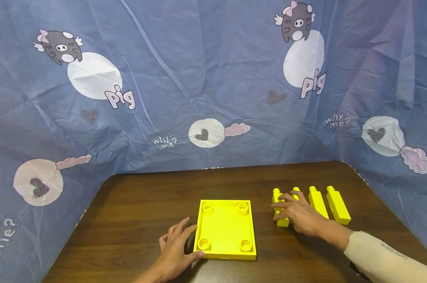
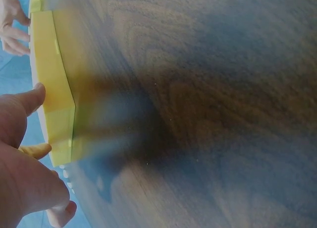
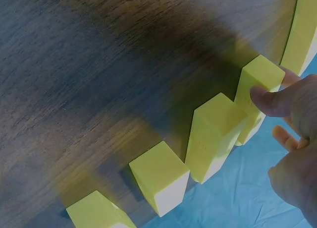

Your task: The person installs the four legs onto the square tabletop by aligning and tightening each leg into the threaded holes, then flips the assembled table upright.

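Observation:
A square yellow panel (image 1: 226, 224) with a raised rim and a round socket in each corner lies on the table. My left hand (image 1: 176, 245) is at its near left corner, thumb against the front side and index finger along the left side. In the left wrist view the left thumb (image 2: 34, 96) touches the panel's yellow side (image 2: 54, 74). On the right, my right hand (image 1: 300, 214) grips the leftmost yellow post (image 1: 282, 222), which has a square body and a narrow round end. In the right wrist view the thumb (image 3: 270, 101) presses one face of that post (image 3: 262, 74).
Three more yellow posts lie side by side to the right: one (image 1: 296, 189) mostly behind the right hand, another (image 1: 317, 202), and the last (image 1: 338, 206) at far right. The brown wooden table (image 1: 146, 204) ends at a blue patterned cloth (image 1: 213, 78) that hangs behind and beside it.

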Demonstrator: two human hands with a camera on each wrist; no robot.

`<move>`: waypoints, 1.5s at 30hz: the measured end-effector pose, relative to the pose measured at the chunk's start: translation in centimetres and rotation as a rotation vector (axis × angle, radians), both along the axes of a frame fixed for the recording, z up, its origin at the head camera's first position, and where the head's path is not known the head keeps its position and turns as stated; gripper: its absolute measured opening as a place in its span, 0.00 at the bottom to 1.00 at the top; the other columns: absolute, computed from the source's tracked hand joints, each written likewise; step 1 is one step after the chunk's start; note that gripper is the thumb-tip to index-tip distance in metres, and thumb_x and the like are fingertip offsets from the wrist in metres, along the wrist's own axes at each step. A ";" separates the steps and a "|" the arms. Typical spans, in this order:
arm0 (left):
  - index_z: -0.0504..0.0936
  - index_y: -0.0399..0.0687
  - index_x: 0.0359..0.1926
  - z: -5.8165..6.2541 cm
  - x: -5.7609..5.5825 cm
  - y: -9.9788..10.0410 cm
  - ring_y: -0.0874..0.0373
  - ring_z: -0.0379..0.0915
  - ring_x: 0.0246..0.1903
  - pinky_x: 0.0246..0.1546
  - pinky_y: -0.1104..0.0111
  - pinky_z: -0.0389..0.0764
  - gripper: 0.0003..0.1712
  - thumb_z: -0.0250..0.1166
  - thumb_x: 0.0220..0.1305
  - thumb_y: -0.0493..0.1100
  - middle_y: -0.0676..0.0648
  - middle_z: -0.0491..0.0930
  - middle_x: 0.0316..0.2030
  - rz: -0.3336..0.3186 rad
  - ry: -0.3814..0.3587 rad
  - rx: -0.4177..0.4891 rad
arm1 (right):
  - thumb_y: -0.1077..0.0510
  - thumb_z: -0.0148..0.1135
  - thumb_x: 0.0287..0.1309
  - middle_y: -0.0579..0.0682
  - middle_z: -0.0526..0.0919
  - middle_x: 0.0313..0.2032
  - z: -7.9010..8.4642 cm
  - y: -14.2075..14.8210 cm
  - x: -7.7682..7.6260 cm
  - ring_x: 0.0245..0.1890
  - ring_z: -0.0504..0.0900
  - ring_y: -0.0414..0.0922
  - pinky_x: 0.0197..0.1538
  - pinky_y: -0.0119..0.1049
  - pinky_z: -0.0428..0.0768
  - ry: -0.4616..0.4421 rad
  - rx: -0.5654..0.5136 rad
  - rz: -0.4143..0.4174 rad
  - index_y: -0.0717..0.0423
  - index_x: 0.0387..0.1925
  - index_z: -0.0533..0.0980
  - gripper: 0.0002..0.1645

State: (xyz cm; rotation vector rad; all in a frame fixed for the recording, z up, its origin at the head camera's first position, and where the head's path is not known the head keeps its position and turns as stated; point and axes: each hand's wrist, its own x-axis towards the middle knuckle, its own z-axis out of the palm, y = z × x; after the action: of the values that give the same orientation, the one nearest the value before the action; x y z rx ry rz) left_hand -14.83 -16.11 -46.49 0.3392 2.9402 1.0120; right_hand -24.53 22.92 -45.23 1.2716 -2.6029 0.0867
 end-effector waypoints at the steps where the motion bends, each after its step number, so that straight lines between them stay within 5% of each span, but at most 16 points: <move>1: 0.71 0.49 0.63 0.0 0.0 0.0 0.39 0.49 0.66 0.54 0.40 0.42 0.41 0.74 0.50 0.55 0.39 0.56 0.70 0.002 0.003 -0.001 | 0.82 0.61 0.35 0.50 0.83 0.49 0.0 0.0 -0.1 0.53 0.72 0.54 0.55 0.64 0.58 0.008 -0.002 0.011 0.42 0.38 0.87 0.36; 15: 0.71 0.48 0.64 0.0 0.1 -0.1 0.39 0.48 0.66 0.54 0.40 0.41 0.41 0.73 0.51 0.56 0.39 0.55 0.70 -0.011 -0.007 0.004 | 0.74 0.73 0.28 0.48 0.85 0.40 -0.5 0.2 -1.3 0.46 0.76 0.49 0.56 0.59 0.62 0.297 -0.023 0.261 0.42 0.39 0.86 0.33; 20: 0.70 0.48 0.64 0.0 0.1 0.0 0.39 0.48 0.66 0.54 0.40 0.41 0.41 0.73 0.51 0.56 0.39 0.55 0.70 -0.013 -0.004 0.004 | 0.67 0.75 0.33 0.46 0.84 0.40 0.5 -0.5 -1.0 0.47 0.76 0.49 0.58 0.60 0.62 0.302 -0.065 0.251 0.44 0.43 0.84 0.28; 33: 0.71 0.47 0.63 0.0 0.2 0.1 0.40 0.50 0.65 0.54 0.39 0.43 0.41 0.74 0.51 0.55 0.39 0.57 0.70 -0.006 0.014 -0.006 | 0.69 0.73 0.37 0.45 0.85 0.38 2.7 -0.9 -0.9 0.46 0.77 0.50 0.58 0.62 0.59 0.319 -0.164 0.203 0.45 0.45 0.81 0.29; 45: 0.70 0.46 0.64 0.0 0.3 0.1 0.39 0.48 0.66 0.54 0.39 0.43 0.41 0.73 0.52 0.55 0.39 0.55 0.70 -0.012 0.009 0.011 | 0.61 0.77 0.37 0.40 0.85 0.41 3.8 -1.4 -0.1 0.46 0.75 0.44 0.57 0.59 0.55 0.098 -0.447 0.100 0.48 0.50 0.82 0.31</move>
State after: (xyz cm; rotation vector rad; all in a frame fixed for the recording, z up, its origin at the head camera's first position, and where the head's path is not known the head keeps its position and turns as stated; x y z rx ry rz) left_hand -14.52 -16.04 -46.52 0.3623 2.9374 1.0282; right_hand -24.66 21.54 -41.42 1.2004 -2.2608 0.5735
